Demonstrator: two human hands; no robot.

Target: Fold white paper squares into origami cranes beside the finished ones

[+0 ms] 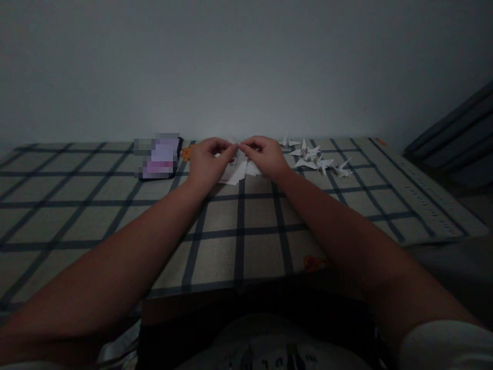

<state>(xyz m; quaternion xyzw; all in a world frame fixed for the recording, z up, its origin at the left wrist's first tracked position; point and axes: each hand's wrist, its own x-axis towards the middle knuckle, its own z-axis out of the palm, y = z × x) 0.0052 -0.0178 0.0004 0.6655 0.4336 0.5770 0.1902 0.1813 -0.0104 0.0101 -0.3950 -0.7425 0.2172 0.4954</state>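
My left hand [211, 160] and my right hand [265, 154] meet near the back of the table, thumbs and fingertips pinched together on a small piece of white folded paper [235, 146]. Its exact shape is mostly hidden by the fingers. Beneath and just in front of the hands lie white paper sheets [233, 173], partly covered by them. To the right of my right hand rests a group of white folded paper cranes [308, 154] with pointed wings and tails.
A phone [160, 158] with a lit, pixelated screen lies left of my left hand. The checked tablecloth [219, 246] covers the table, which meets a plain wall [246, 67] at the back. Dark folded fabric [458, 139] is at the far right.
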